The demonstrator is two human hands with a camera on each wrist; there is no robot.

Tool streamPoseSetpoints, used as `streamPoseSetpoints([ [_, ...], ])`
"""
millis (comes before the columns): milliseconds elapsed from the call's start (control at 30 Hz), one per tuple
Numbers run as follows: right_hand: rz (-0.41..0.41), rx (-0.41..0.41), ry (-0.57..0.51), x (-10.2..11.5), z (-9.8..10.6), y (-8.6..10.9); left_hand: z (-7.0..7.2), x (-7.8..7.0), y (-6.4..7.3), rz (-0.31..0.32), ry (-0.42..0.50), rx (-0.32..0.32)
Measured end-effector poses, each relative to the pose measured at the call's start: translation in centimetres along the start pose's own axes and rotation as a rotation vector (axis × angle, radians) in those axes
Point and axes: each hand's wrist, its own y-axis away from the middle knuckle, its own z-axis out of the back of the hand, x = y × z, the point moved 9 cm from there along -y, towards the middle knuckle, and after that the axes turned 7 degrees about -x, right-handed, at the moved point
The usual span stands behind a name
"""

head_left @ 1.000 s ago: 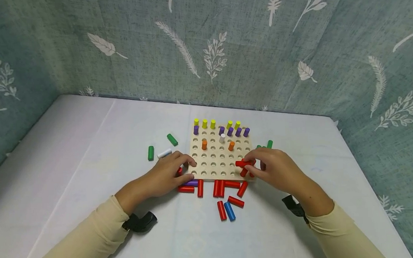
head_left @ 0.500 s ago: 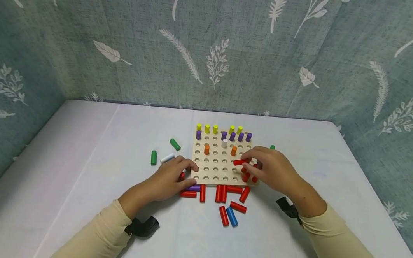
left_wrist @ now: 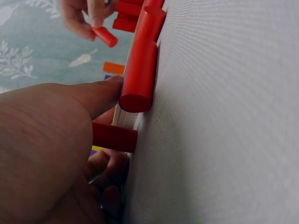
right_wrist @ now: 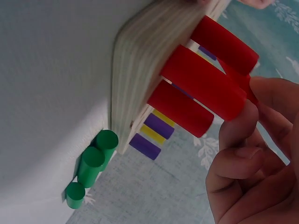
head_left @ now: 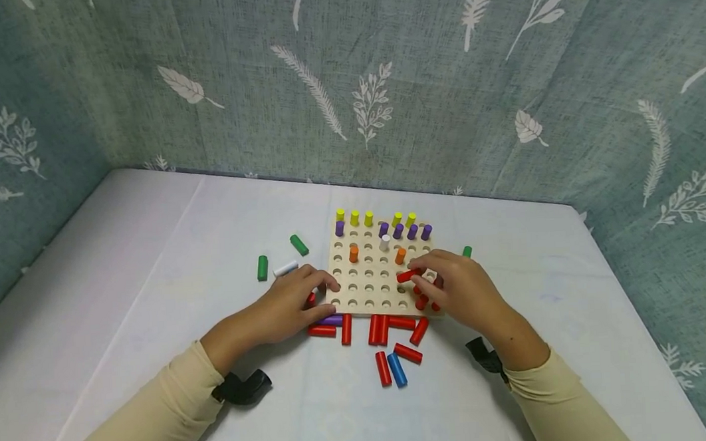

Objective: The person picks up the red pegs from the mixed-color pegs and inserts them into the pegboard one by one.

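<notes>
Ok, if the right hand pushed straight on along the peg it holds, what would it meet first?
Likely the board: in the left wrist view the held red peg tilts down toward it, though its tip's height is unclear.

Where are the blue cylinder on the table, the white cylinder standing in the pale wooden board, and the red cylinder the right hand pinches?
Lying blue cylinder (head_left: 397, 370): head view, middle of its side.
Standing white cylinder (head_left: 385, 243): head view, on its visible side.
Pinched red cylinder (head_left: 407, 275): head view, middle of its bare part.

Red peg (left_wrist: 117, 137) partly hidden behind left grip (left_wrist: 51, 142).
</notes>
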Motion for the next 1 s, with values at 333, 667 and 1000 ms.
streamPoseSetpoints([
  [333, -0.008, 0.043, -0.001, -0.4, -0.9, 0.2, -0.2, 0.2, 0.1, -0.002, 0.001, 0.003],
  [667, -0.021, 0.045, 0.0, -0.8, -1.1, 0.3, -0.3, 0.0, -0.1, -0.009, 0.011, 0.004],
  [1000, -0.022, 0.06, -0.006, -0.8, -1.2, 0.2, -0.1, 0.1, -0.2, -0.003, 0.011, 0.0],
])
